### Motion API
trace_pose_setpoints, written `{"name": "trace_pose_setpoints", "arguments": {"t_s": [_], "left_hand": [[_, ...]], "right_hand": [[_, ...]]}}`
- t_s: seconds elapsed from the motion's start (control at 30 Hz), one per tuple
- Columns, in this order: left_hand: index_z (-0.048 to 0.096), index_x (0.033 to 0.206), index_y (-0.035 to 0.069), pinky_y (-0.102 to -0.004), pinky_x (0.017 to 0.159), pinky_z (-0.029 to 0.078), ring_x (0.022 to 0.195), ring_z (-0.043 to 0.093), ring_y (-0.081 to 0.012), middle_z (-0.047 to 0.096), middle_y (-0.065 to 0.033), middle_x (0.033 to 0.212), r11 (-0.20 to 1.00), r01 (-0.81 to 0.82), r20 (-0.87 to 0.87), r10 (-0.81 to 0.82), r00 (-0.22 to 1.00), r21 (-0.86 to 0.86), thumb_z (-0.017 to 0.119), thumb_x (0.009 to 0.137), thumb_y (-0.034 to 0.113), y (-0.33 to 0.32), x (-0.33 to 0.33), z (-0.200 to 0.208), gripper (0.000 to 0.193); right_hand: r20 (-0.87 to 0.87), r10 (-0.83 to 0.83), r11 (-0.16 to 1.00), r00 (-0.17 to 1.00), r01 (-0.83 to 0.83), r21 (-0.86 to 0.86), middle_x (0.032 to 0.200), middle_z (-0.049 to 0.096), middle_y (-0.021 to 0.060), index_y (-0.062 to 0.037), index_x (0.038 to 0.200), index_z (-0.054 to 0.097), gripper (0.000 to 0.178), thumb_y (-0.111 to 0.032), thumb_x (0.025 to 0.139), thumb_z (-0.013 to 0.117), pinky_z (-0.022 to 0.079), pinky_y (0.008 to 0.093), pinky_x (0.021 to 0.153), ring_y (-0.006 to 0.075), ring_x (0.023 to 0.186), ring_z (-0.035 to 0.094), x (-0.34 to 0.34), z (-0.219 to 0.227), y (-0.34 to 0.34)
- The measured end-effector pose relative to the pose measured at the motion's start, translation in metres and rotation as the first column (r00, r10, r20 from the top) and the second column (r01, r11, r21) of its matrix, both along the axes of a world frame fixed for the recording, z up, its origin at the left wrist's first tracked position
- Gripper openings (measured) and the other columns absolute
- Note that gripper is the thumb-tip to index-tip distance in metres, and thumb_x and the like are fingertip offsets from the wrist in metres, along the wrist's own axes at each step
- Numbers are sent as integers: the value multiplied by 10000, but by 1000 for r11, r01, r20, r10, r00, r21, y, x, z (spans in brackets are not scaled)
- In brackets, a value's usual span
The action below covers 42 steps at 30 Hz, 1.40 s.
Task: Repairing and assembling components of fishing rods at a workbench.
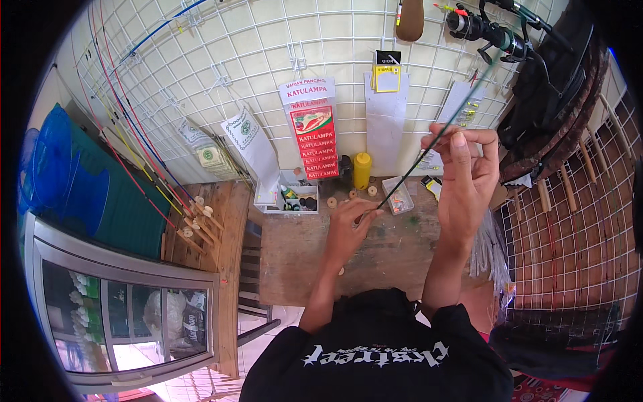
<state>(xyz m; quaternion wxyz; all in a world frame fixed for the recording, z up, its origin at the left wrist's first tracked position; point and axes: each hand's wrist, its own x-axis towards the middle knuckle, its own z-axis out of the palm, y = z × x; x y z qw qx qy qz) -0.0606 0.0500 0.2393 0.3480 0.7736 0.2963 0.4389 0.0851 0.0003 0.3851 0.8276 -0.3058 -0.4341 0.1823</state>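
Observation:
A thin dark green fishing rod blank slants up and to the right across the view, over the wooden table. Its lower end sits in my left hand, whose fingers are closed round it just above the tabletop. Higher up, my right hand pinches the blank between thumb and fingers, palm partly turned toward me. The blank's far tip blurs against the wall grid near a spinning reel. Beneath it are a small clear box of colourful bits, a yellow squeeze bottle and small round wooden rings.
On the wooden table stands a white divided tray with small jars. Red bait packets hang on the white wire grid. Thin rods lean at left beside a glass cabinet. A spinning reel hangs at upper right.

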Motion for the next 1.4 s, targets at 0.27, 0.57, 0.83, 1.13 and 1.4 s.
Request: {"name": "trace_pose_setpoints", "arguments": {"t_s": [0.27,0.57,0.83,1.13,1.4], "left_hand": [[710,915,36,-247,510,375,599,512,-109,654,-52,818,998,-60,49,59,997,4,722,783,45,13,-20,6,133],[709,919,40,-247,490,347,600,512,-93,652,-45,826,976,-183,-107,170,980,-115,714,789,51,15,-68,-21,131],[703,902,37,-296,490,377,628,573,-173,654,-72,851,978,-184,-216,159,963,-97,705,808,90,4,-85,-65,108],[706,997,84,-359,962,318,907,605,-250,645,-94,1030,946,-217,-526,314,790,239,728,780,217,-19,-70,-53,254],[651,1126,47,-370,782,487,927,629,-289,647,-127,1004,998,26,-52,-30,998,-65,677,829,92,-36,1,-26,301]], "right_hand": [[52,-248,967,967,244,65,920,638,169,14,970,471,82,2,928,541,522,300,763,204,794,647,2,-14,2],[-227,-131,988,965,109,-105,908,585,138,-1,953,431,89,-42,955,510,561,375,746,216,798,624,-9,-83,3],[-303,-123,968,945,47,-247,933,586,126,-13,968,442,95,-69,959,518,550,366,776,208,830,618,-13,-147,-6],[-378,-221,933,899,81,-352,929,607,119,-20,981,447,107,-82,956,530,545,385,797,212,833,631,-11,-167,-26],[-383,-204,934,901,62,-352,932,604,127,-15,972,453,134,-109,955,548,540,363,807,231,867,642,-21,-171,-36]]}}
